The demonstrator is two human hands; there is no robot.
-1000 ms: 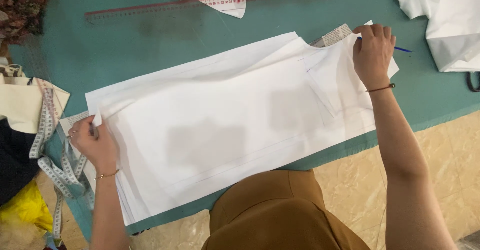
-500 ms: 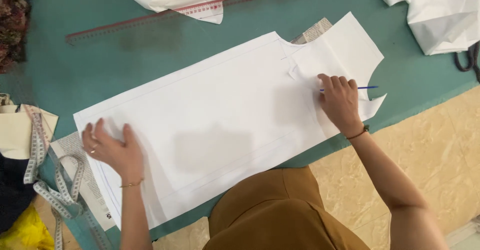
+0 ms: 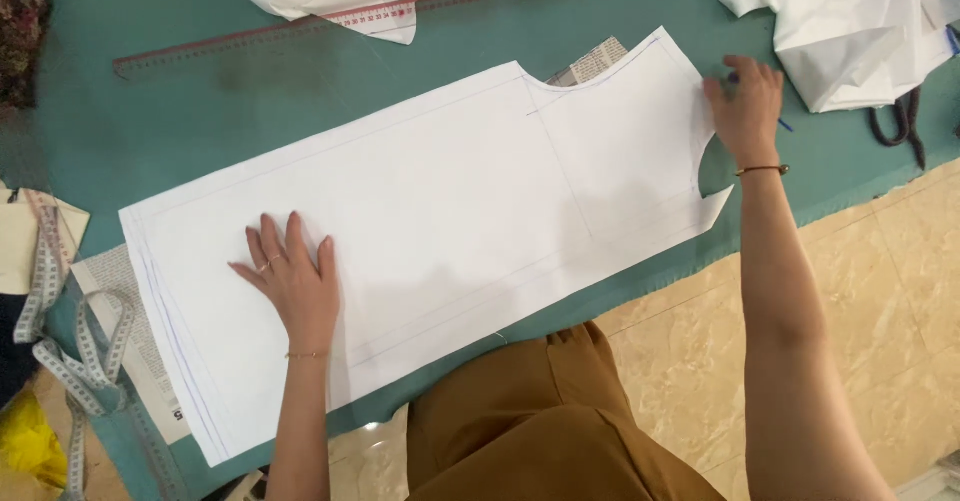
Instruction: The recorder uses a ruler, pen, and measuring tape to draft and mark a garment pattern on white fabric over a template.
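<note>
- Left hand (image 3: 295,286) lies flat, fingers spread, pinning the white pattern sheet (image 3: 450,211) (counter's 7 o'clock).
- Right hand (image 3: 745,111) grips a blue pen (image 3: 783,124) at 2 o'clock; tracing step, needing a steady sheet.

Left hand (image 3: 292,283) lies flat, fingers (image 3: 268,241) spread on the white pattern sheet (image 3: 450,191). Ahead of the fingertips the sheet is bare, then open teal table cover (image 3: 150,131) up to the long ruler (image 3: 340,11). Outboard of the little finger, a measuring tape (image 3: 80,361) loops near the sheet's end.

Right hand (image 3: 745,111) rests at the sheet's far edge. Beyond its fingertips a heap of white cloth (image 3: 850,31) blocks passage; scissors (image 3: 898,121) lie just beside that heap, apart from the thumb side.
</note>
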